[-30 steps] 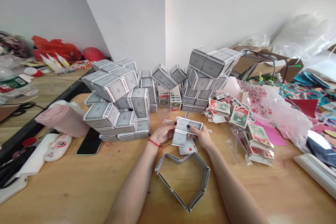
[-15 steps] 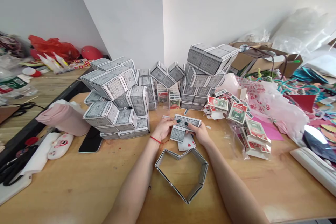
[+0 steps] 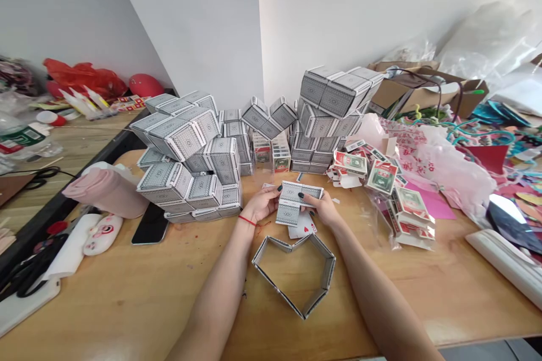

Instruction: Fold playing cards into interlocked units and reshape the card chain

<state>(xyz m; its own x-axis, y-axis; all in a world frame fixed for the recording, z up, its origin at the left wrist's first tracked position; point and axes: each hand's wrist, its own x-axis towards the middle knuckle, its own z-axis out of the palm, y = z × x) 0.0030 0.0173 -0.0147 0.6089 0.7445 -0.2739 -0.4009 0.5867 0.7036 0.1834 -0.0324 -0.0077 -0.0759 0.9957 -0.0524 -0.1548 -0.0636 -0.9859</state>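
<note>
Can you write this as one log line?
left hand: holds card piece | right hand: holds card piece | nearby: heart-shaped frame

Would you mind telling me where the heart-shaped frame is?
In the head view, the heart-shaped frame stands on the table just right of centre, between the forearms, below the held cards.

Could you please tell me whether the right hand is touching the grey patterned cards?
Touching: the head view shows the right hand's thumb lying across the upper face of the grey patterned cards.
</note>
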